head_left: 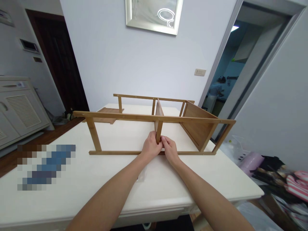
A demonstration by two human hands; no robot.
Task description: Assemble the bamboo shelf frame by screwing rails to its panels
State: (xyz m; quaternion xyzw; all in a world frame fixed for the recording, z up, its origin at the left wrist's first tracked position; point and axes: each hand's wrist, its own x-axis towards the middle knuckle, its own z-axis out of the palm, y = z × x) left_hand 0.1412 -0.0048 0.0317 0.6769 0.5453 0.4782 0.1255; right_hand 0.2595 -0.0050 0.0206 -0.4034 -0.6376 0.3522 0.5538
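Across the middle of a white table (130, 192) lies a wooden rack (125, 116) on its side, honey-brown and smooth, its long rails joined by short bars, with small dots along the upper near rail. One panel (159, 109) stands crosswise at its middle; a broader panel (198, 123) slants near the right end, and a third panel (106, 120) lies flat by the left end. The left hand (151, 145) is closed on the lower end of the near middle bar (159, 130); the right hand (169, 148) has its fingers bent against the same spot, but whether they grip anything cannot be told. A pixelated patch (51, 165) covers something on the left of the tabletop. Beyond rises a pale wall (137, 64) with framed glass (151, 16) and a switch (200, 72). Leftward are a dark door (57, 61) and a cabinet (22, 106); rightward, a person (213, 93) stands through a doorway, and a purple roll (251, 162) sits among clutter.
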